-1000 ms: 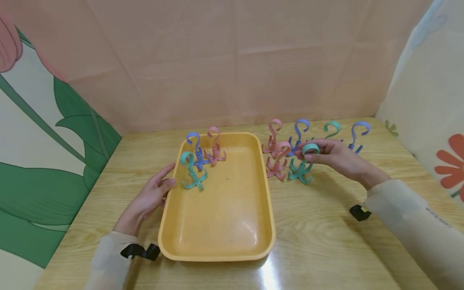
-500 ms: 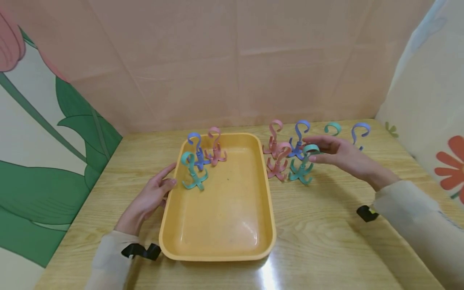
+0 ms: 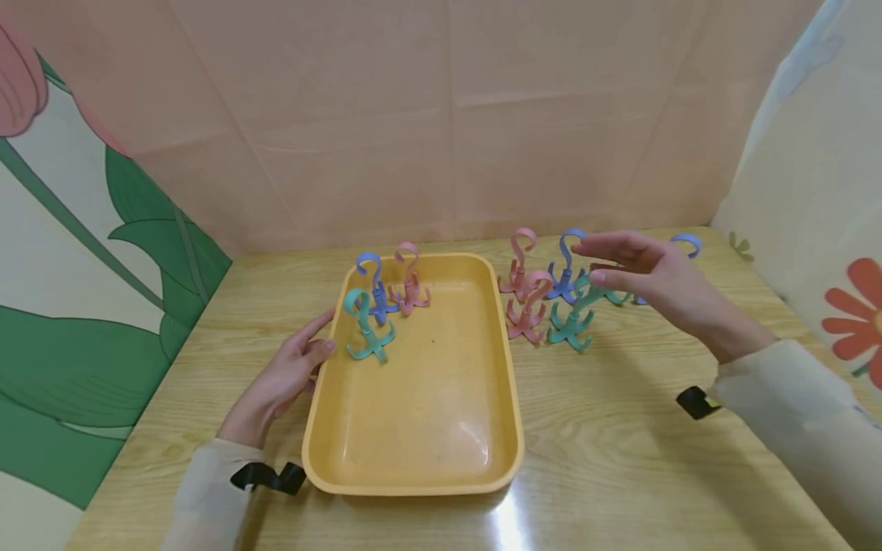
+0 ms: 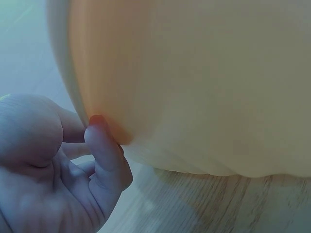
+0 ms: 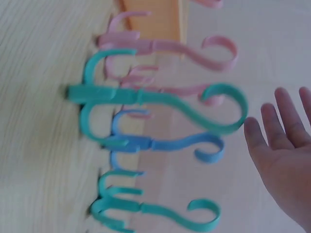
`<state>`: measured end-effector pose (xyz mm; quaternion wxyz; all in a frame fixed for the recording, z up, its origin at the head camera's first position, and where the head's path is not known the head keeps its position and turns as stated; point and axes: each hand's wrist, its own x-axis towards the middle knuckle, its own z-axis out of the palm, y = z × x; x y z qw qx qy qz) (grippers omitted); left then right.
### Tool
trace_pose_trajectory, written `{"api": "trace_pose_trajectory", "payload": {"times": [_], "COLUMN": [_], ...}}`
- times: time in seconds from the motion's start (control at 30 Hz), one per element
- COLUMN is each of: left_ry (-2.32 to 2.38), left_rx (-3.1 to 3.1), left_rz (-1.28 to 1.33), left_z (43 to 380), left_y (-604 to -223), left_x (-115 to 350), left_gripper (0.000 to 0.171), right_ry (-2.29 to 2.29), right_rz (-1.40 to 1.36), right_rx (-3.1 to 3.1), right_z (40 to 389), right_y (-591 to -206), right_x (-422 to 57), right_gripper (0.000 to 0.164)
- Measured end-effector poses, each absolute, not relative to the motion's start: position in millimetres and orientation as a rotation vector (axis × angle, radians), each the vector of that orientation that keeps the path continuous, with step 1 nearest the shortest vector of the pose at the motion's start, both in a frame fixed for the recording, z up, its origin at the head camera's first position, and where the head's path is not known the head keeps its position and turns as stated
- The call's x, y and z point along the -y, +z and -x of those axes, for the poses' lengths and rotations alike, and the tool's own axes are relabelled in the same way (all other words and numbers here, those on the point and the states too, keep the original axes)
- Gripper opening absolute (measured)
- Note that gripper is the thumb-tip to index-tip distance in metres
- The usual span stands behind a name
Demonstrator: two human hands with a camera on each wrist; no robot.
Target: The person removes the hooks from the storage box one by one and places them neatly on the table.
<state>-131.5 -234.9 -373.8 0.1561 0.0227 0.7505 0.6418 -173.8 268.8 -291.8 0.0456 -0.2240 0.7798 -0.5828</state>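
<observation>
In the head view, my left hand (image 3: 285,375) grips the left rim of a yellow tray (image 3: 420,428), its fingers and thumb at the wall. Three four-pronged hanger hooks stand in the tray's far left: a teal hook (image 3: 370,340), a blue hook (image 3: 379,302) and a pink hook (image 3: 409,287). My right hand (image 3: 661,283), fingers extended and holding nothing, hovers over hooks right of the tray. Nearest it stands a teal hook (image 5: 160,99), upright on the table, its curl right by the fingertips in the right wrist view. Another teal hook (image 5: 121,204) is partly hidden by the hand in the head view.
Beside the tray stand two pink hooks (image 3: 526,321) and a blue hook (image 3: 565,283). A second blue hook (image 3: 687,241) shows past my right hand, mostly covered. The wood table (image 3: 606,444) meets a pink sheet (image 3: 441,138) at the back.
My right hand has let go of the near teal hook, which stays standing on the table. The hand has opened and moved slightly up and right. My left hand stays on the tray.
</observation>
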Motion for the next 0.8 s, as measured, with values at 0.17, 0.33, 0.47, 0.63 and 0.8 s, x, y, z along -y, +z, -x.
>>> {"api": "trace_pose_trajectory", "payload": {"times": [0.17, 0.33, 0.47, 0.63, 0.8], "left_ry": [1.835, 1.824, 1.811, 1.808, 1.817], "left_rx": [-2.157, -2.167, -2.174, -2.177, -2.171], "left_rz": [-0.061, -0.055, -0.066, -0.082, -0.080], "left_z": [131, 132, 131, 130, 130], "left_y": [-373, -373, -372, -372, -372], "left_x": [235, 234, 234, 235, 235], "left_gripper": [0.059, 0.058, 0.059, 0.060, 0.060], "right_ry": [-1.938, -2.075, -2.124, -2.089, -2.057], "right_rz": [0.730, 0.828, 0.967, 0.946, 0.940], "right_rx": [-2.276, -2.168, -2.016, -2.010, -2.031], "right_z": [167, 161, 158, 157, 160], "right_y": [-281, -276, -274, -275, -278], "right_x": [-251, -228, -208, -182, -155], "right_gripper": [0.044, 0.039, 0.039, 0.039, 0.038]}}
